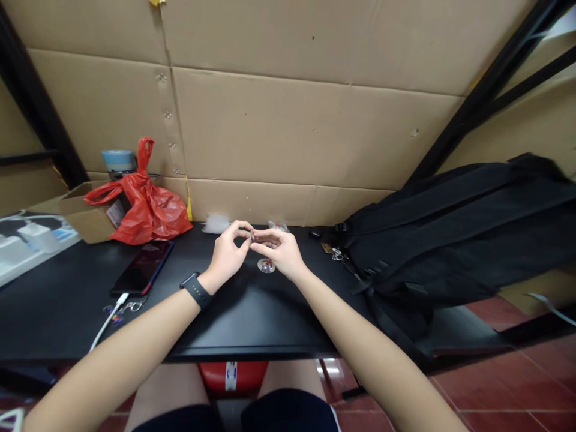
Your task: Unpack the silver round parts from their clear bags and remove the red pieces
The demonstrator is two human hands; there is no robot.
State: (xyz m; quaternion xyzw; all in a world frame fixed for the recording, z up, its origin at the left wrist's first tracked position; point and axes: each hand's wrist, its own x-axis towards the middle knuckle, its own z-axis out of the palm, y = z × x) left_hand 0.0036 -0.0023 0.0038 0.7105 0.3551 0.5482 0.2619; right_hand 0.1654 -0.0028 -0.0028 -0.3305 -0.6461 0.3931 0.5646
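Both hands meet above the back middle of the black table. My left hand (228,253), with a black watch (196,290) on its wrist, pinches one side of a small round shiny item (252,236). The fingers of my right hand (283,251) close on its other side. What the item is cannot be made out, as fingertips cover much of it. Just below my right hand lies a round clear disc with a red mark (266,265). Behind the hands sit a clear wrapped piece (279,226) and a white translucent packet (216,224).
On the black table (216,336), a phone (143,267) with a white cable, a red plastic bag (153,210), a cardboard box (87,213) and a power strip (27,255) stand left. A black backpack (468,222) and keys (338,255) lie right. Cardboard (279,132) walls the back.
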